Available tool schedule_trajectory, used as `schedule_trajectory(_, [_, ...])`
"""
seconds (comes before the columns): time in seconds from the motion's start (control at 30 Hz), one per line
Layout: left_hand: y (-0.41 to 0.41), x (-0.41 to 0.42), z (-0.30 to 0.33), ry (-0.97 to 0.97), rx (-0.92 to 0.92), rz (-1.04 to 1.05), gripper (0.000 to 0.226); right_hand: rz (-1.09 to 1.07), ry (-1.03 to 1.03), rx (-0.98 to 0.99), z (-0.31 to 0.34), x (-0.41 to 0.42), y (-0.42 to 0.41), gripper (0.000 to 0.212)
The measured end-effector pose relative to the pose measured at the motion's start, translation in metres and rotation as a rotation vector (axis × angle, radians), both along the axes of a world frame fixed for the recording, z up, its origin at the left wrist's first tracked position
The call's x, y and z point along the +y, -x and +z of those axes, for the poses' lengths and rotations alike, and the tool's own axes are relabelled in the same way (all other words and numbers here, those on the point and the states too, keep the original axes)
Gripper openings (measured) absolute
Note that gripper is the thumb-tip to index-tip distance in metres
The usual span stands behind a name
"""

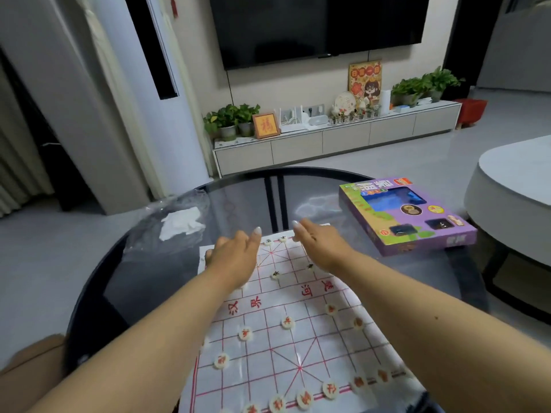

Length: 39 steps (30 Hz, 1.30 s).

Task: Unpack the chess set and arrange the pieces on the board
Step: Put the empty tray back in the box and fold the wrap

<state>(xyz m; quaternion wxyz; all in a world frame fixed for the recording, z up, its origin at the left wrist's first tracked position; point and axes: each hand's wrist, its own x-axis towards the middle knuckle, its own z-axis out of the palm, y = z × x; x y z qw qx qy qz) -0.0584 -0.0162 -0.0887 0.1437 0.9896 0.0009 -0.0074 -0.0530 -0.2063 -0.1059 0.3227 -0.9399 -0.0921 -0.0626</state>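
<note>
A white paper board (298, 341) with a red grid lies on the round dark glass table (143, 281). Round white pieces with red characters (288, 322) stand on its near half, in a row along the near edge and further in. White pieces with dark characters (276, 275) stand on the far half. My left hand (235, 257) hovers over the far left corner, fingers loosely extended. My right hand (320, 245) reaches over the far right part, fingers extended. Neither hand visibly holds a piece. Both hands hide some far pieces.
A purple game box (408, 216) lies on the table at the right. Crumpled clear plastic with a white paper (182, 223) sits at the far left of the table. A white round table (512, 186) stands to the right. A TV cabinet stands behind.
</note>
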Motion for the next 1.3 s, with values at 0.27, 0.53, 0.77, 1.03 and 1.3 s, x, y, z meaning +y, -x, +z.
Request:
schedule_trajectory(0.27, [0.005,0.012,-0.009,-0.129,0.063,-0.095,0.048,0.067,0.271,0.072,-0.005,0.02,-0.002,0.057])
schedule_trajectory(0.53, [-0.029,0.007,-0.01,-0.123,0.119,-0.096,0.06,0.007,0.325,0.099,0.001,0.024,-0.031,0.053])
schedule_trajectory(0.77, [-0.063,0.006,-0.015,-0.084,0.114,-0.085,0.065,-0.053,0.293,0.122,0.0,0.024,-0.06,0.051])
schedule_trajectory(1.03, [-0.066,0.033,-0.006,0.14,-0.036,-0.065,0.061,-0.057,0.196,-0.042,0.005,0.069,-0.085,0.051])
schedule_trajectory(1.3, [-0.091,0.134,0.003,0.115,-0.319,0.361,0.055,0.09,-0.032,0.14,0.008,0.162,-0.105,0.062])
